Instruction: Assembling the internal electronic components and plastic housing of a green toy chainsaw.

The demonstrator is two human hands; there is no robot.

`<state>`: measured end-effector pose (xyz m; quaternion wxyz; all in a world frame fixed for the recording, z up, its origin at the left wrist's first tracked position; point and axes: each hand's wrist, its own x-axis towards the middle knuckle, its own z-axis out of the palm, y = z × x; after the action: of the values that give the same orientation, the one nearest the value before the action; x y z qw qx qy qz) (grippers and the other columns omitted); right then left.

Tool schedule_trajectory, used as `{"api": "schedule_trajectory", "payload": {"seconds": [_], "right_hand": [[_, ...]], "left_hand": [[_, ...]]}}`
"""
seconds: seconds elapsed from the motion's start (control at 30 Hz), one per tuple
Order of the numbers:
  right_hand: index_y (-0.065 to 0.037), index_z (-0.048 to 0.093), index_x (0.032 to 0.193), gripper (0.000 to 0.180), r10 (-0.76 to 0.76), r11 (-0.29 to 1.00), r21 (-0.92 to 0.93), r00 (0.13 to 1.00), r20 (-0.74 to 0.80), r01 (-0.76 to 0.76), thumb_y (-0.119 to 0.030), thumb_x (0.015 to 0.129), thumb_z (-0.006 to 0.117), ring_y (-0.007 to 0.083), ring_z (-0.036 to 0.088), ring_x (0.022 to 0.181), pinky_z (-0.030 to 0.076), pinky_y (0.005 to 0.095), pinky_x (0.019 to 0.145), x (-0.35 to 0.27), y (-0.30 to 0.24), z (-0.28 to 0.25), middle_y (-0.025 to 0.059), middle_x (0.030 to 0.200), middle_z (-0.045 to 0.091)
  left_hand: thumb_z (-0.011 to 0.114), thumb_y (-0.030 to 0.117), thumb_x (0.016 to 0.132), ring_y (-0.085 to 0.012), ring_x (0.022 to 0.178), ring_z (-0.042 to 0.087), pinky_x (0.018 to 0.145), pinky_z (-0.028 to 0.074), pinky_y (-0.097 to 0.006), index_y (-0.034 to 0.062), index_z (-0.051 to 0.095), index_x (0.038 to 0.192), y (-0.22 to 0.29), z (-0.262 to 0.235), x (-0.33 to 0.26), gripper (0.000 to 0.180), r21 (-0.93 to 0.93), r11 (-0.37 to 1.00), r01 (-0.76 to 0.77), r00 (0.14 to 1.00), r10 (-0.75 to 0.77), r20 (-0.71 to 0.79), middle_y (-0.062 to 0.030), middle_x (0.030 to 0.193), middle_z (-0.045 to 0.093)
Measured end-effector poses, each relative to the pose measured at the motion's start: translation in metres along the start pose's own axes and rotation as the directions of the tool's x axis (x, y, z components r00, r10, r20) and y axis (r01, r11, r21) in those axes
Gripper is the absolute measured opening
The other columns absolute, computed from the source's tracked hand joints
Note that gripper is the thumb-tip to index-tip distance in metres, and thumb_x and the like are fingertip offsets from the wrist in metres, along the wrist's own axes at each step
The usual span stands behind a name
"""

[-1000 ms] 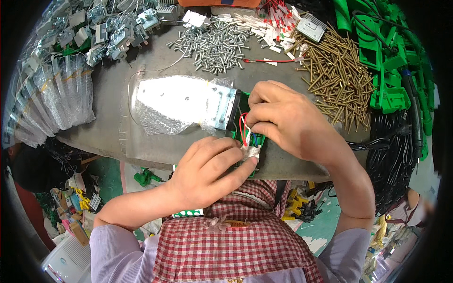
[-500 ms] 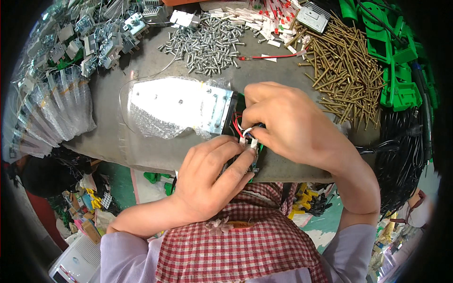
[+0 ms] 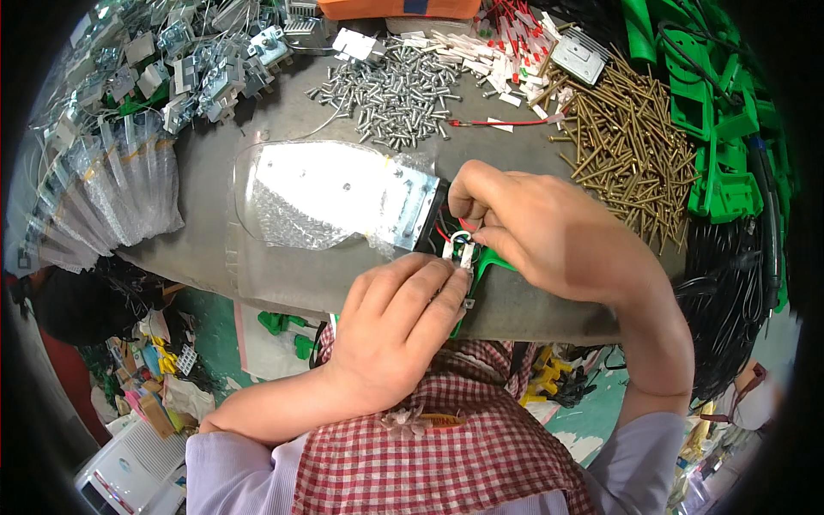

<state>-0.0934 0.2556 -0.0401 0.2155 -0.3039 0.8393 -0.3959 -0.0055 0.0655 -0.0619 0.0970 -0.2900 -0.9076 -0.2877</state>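
Observation:
My left hand (image 3: 395,322) presses its fingers together on a green plastic housing (image 3: 494,260), beside two small white connectors (image 3: 467,255). A pinch of my right hand (image 3: 549,227) closes on a short white wire (image 3: 462,235) that loops above the connectors. Red wires run nearby, partly hidden by my right fingers. Just left of this work lies a shiny flat metal plate (image 3: 343,184), wrapped partly in clear bubble wrap (image 3: 300,232). Its dark end meets the wired housing. Most of the housing is hidden under my hands.
Silver screws (image 3: 399,99) and long brass-coloured screws (image 3: 631,142) lie heaped across the back. White-ended red leads (image 3: 515,47) sit between them. Metal-and-white parts (image 3: 206,73) and bubble-wrap sleeves (image 3: 129,189) fill the left; green housings (image 3: 725,176) and black cables (image 3: 730,296) crowd the right.
The whole view has shifted slightly, so the bench appears lower and further right. More green plastic shows beside my right fingers. Both hands stay at the wires and connectors.

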Motion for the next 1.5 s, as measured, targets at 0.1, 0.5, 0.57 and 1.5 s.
{"api": "schedule_trajectory", "payload": {"seconds": [0.1, 0.5, 0.57, 1.5], "right_hand": [[-0.001, 0.054, 0.093, 0.014, -0.056, 0.998, 0.035, 0.998, -0.040, 0.057, -0.002, 0.081, 0.060, 0.0329, 0.062, 0.077, 0.048, 0.0394, 0.067, 0.001, 0.005, 0.003, 0.0151, 0.080, 0.062], [0.000, 0.055, 0.089, 0.015, 0.005, 0.998, -0.062, 1.000, -0.006, -0.005, -0.002, 0.077, 0.064, 0.0335, 0.062, 0.072, 0.048, 0.0391, 0.063, 0.009, -0.001, 0.001, 0.0155, 0.075, 0.062], [0.000, 0.055, 0.088, 0.016, 0.013, 0.998, -0.059, 1.000, -0.020, -0.014, -0.003, 0.077, 0.064, 0.0336, 0.062, 0.073, 0.048, 0.0391, 0.063, 0.009, -0.002, 0.001, 0.0155, 0.076, 0.062], [0.003, 0.061, 0.097, 0.023, -0.105, 0.938, -0.344, 0.912, -0.397, -0.042, 0.003, 0.074, 0.058, 0.0294, 0.062, 0.082, 0.051, 0.0392, 0.067, -0.014, -0.004, 0.051, 0.0109, 0.100, 0.055]], "left_hand": [[0.075, 0.007, 0.061, -0.0269, 0.094, 0.060, 0.075, 0.048, -0.036, 0.0028, 0.064, 0.104, 0.000, -0.001, 0.000, 0.045, 0.031, 0.999, -0.007, 1.000, 0.007, 0.027, -0.0082, 0.102, 0.063], [0.076, 0.011, 0.059, -0.0261, 0.092, 0.057, 0.074, 0.048, -0.035, 0.0048, 0.062, 0.108, -0.006, 0.002, -0.008, 0.051, 0.044, 0.998, -0.038, 0.997, 0.035, 0.068, -0.0093, 0.109, 0.060], [0.076, 0.013, 0.059, -0.0259, 0.092, 0.057, 0.074, 0.048, -0.035, 0.0056, 0.061, 0.109, -0.008, 0.005, -0.008, 0.053, 0.038, 0.999, -0.028, 0.999, 0.028, 0.016, -0.0105, 0.113, 0.059], [0.072, 0.013, 0.066, -0.0263, 0.095, 0.051, 0.076, 0.039, -0.038, 0.0058, 0.054, 0.110, 0.002, -0.014, 0.008, 0.048, 0.092, 0.996, 0.003, 0.960, -0.028, 0.279, -0.0133, 0.128, 0.052]]}}
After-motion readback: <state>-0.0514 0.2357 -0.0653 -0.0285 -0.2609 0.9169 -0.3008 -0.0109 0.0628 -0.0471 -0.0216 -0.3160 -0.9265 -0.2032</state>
